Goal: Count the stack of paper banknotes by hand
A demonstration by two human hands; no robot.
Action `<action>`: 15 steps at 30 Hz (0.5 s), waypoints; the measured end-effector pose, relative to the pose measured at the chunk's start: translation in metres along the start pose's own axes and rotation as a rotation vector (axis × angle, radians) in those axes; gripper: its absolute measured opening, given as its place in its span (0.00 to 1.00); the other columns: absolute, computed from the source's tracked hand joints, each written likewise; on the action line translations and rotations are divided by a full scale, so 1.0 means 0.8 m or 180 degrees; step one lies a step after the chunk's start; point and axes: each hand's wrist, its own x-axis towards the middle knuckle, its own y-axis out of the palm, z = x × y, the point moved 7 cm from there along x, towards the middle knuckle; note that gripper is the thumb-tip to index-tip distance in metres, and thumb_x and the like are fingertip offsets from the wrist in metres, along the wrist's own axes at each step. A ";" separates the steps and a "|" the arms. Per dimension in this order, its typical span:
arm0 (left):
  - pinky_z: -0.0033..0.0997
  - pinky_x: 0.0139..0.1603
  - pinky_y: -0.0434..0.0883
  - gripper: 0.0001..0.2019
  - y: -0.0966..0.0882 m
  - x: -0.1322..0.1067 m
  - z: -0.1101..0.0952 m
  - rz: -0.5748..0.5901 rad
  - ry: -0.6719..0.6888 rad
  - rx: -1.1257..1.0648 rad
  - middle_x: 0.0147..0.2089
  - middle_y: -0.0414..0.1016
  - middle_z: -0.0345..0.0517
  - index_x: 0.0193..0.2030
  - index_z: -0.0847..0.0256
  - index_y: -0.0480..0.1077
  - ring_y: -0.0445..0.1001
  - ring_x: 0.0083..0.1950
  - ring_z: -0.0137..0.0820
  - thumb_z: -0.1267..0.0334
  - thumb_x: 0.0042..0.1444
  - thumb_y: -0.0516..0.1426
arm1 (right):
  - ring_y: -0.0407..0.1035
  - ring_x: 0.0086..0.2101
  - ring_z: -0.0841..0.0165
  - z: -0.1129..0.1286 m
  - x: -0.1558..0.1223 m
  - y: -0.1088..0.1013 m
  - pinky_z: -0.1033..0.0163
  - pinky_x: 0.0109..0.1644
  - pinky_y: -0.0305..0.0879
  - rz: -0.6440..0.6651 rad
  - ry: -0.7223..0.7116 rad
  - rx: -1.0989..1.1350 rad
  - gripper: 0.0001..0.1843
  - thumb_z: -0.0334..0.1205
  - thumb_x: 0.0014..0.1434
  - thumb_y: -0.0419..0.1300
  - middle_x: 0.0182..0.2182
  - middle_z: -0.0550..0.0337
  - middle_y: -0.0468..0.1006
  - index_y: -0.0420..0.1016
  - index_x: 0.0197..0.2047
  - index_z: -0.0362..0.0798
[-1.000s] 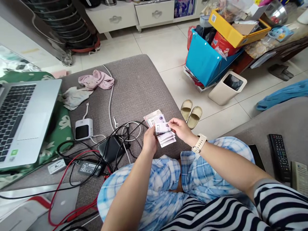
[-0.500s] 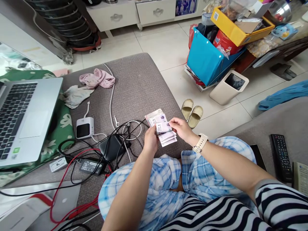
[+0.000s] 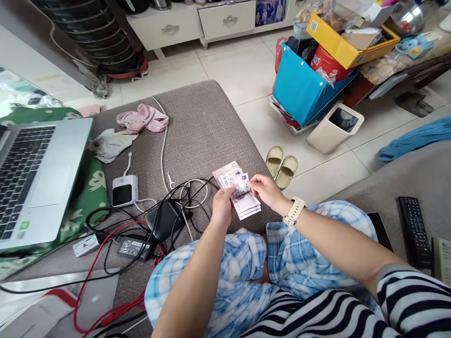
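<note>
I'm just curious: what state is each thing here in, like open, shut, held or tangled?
banknotes, fanned out, held
left hand, closed on the banknotes
right hand, pinching the banknotes' edge
wristwatch, strapped on
laptop, open
cables, tangled
pink cloth, crumpled
drawers, shut
waste bin, open-topped
blue bin, open, filled

Ahead of my left hand (image 3: 222,206) and right hand (image 3: 267,191), past the banknotes (image 3: 248,205), the grey cushion (image 3: 204,126) lay open to its far edge. On my left, tangled black cables (image 3: 188,190) and a flat black device (image 3: 164,219) blocked any low sideways pass. Beyond the cushion's right edge, I had free room above the slippers (image 3: 286,172).
</note>
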 end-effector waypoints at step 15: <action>0.38 0.45 0.73 0.18 0.000 0.000 0.003 0.0164 0.0035 0.0156 0.38 0.81 0.49 0.42 0.64 0.75 0.79 0.39 0.38 0.73 0.40 0.66 | 0.60 0.25 0.69 -0.007 0.002 -0.011 0.65 0.29 0.54 -0.0309 0.0005 -0.0533 0.12 0.47 0.57 0.56 0.22 0.65 0.67 0.66 0.27 0.49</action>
